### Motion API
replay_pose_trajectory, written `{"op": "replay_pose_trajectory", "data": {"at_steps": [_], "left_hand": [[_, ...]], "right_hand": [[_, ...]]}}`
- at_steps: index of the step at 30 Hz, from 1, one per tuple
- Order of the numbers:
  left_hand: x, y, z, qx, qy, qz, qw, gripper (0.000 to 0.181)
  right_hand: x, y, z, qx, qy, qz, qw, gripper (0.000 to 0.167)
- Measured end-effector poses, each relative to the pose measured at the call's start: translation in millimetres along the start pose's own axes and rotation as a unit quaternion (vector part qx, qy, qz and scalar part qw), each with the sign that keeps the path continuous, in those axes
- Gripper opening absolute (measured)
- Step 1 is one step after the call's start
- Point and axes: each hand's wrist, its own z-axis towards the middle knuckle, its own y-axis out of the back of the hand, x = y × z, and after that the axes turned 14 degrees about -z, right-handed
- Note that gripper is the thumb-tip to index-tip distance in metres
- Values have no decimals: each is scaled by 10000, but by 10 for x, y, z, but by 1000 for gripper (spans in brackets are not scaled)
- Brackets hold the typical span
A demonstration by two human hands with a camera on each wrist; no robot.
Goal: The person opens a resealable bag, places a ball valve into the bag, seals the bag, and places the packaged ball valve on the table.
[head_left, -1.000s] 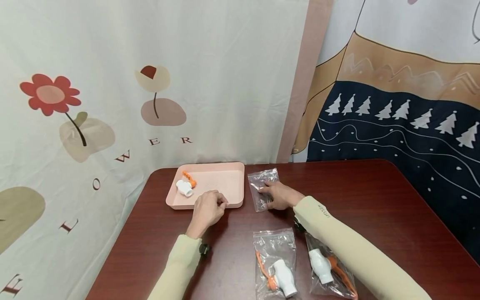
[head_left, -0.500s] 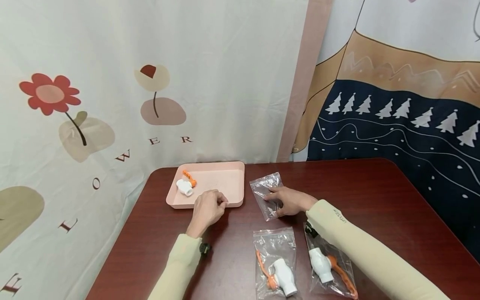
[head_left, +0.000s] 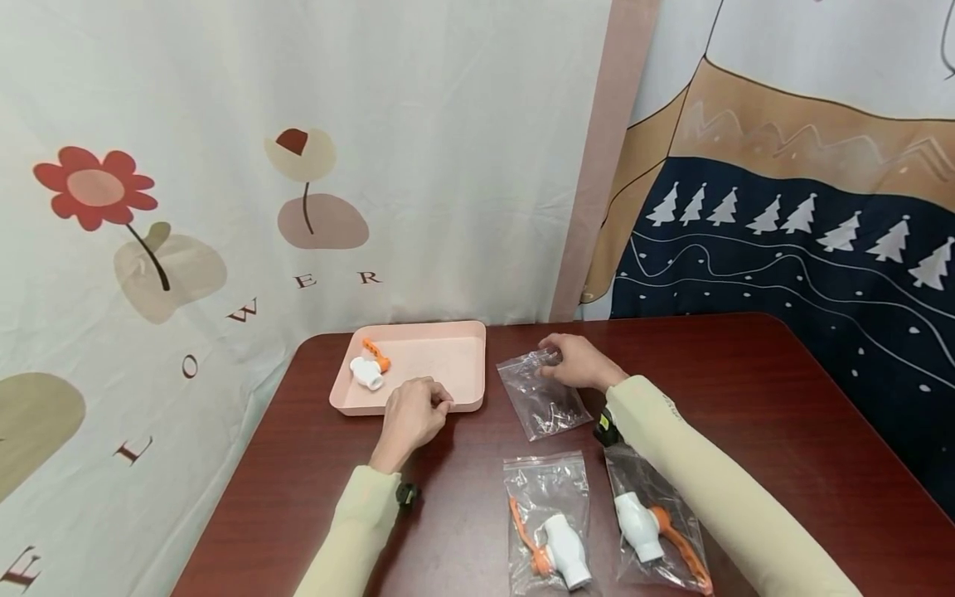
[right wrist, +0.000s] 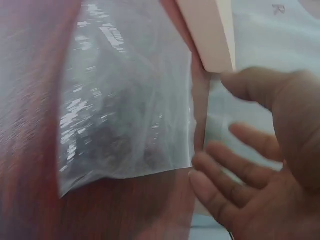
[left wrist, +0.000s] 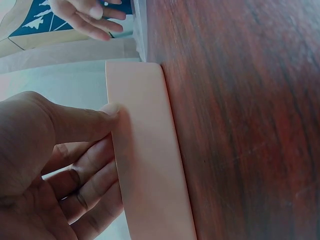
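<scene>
My left hand (head_left: 416, 414) pinches the near rim of a shallow pink tray (head_left: 448, 398). In the left wrist view, the thumb presses the tray's outer wall and the fingers curl over inside. A white ball valve (head_left: 367, 373) with an orange handle (head_left: 375, 354) lies in the tray's left part. Right of the tray, a clear zip bag (head_left: 533, 398) lies on the table, with shiny glints low down; I cannot tell whether these are creases or contents. My right hand (head_left: 584, 362) is over its top right end. Its thumb and fingers are apart in the right wrist view, gripping nothing.
Two more clear zip bags lie near the front, each with a white valve and an orange handle: the left bag (head_left: 548, 485) and the right bag (head_left: 634, 477), which lies by my right forearm. A printed curtain (head_left: 448, 166) hangs behind the dark red table (head_left: 716, 390).
My right hand first drew the zip bag right and toward me. It then came off the bag's middle and moved away toward its top end. The left hand and tray stayed put.
</scene>
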Motion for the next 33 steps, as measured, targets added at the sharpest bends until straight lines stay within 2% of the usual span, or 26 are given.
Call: {"op": "replay_pose_trajectory", "data": {"at_steps": [4, 8, 11, 14, 16, 19, 22, 25, 33], "left_hand": [[-3, -1, -2, -14, 4, 8, 10000, 12], [-10, 2, -6, -15, 47, -14, 10000, 12], [-14, 3, -10, -2, 80, -30, 10000, 11], [-13, 1, -11, -3, 68, -48, 10000, 11], [-12, 1, -10, -17, 47, -47, 10000, 11], [-9, 1, -7, -28, 39, -44, 10000, 11], [-13, 6, -6, -20, 64, -44, 10000, 12], [-23, 14, -10, -15, 94, -57, 9999, 13], [-26, 19, -10, -44, 77, -39, 10000, 14]], "right_hand": [[-32, 15, 115, -138, -748, 392, 9963, 59], [-69, 0, 202, -72, -1361, 616, 9888, 63], [-88, -45, 258, -1, -1638, 554, 9849, 56], [-75, -98, 309, 5, -1769, 372, 9835, 36], [-38, -130, 336, -29, -1838, 165, 9828, 31], [37, -172, 359, -74, -1969, -293, 9800, 34], [106, -207, 367, -80, -2148, -610, 9747, 46], [152, -232, 377, -94, -2311, -640, 9708, 48], [169, -242, 403, 29, -2331, -616, 9705, 30]]}}
